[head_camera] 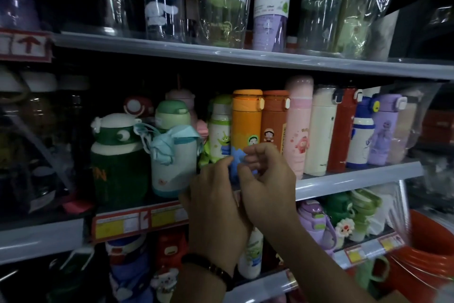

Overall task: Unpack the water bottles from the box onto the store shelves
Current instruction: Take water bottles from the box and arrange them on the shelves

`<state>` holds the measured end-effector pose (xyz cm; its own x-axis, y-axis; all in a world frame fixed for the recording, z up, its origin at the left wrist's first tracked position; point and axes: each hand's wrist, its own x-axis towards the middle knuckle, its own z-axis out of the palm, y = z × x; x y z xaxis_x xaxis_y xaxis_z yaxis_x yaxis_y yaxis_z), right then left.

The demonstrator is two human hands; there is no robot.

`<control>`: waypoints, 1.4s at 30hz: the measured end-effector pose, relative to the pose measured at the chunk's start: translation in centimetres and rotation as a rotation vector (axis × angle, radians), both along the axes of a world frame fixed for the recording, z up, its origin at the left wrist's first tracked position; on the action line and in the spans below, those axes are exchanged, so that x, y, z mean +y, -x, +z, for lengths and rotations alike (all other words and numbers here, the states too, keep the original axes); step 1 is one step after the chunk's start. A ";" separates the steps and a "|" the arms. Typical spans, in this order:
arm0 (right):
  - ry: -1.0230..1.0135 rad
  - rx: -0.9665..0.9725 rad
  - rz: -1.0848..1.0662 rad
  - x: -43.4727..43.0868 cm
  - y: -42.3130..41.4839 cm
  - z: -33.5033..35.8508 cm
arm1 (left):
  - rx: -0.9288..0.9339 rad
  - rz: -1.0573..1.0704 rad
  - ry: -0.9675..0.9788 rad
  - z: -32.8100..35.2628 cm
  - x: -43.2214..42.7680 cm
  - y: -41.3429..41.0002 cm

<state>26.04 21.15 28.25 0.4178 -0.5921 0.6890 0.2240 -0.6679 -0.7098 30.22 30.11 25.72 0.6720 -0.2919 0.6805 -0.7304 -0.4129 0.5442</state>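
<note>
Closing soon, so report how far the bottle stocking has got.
Done: the middle grey shelf already holds a tight row, including a tall pink flask and a cream flask. In hand: the left hand and right hand are at the base of the orange cartoon-print flask; whether either has a grip is unclear. Left: the box is out of view, so the remainder cannot be judged.

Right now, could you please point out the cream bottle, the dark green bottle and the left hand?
cream bottle (320,135), head view, body
dark green bottle (115,172), head view, body
left hand (216,194), head view, its back
</note>
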 end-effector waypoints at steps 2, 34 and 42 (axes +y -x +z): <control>-0.025 0.006 0.103 1.0 -0.6 0.9 | -0.036 0.055 0.013 0.8 1.6 0.4; -0.269 0.251 0.415 4.3 -7.2 3.7 | 0.170 -0.088 0.128 -0.7 7.6 -1.7; -0.147 0.272 0.226 4.3 -7.2 3.3 | 0.250 -0.165 0.163 0.0 8.3 -2.7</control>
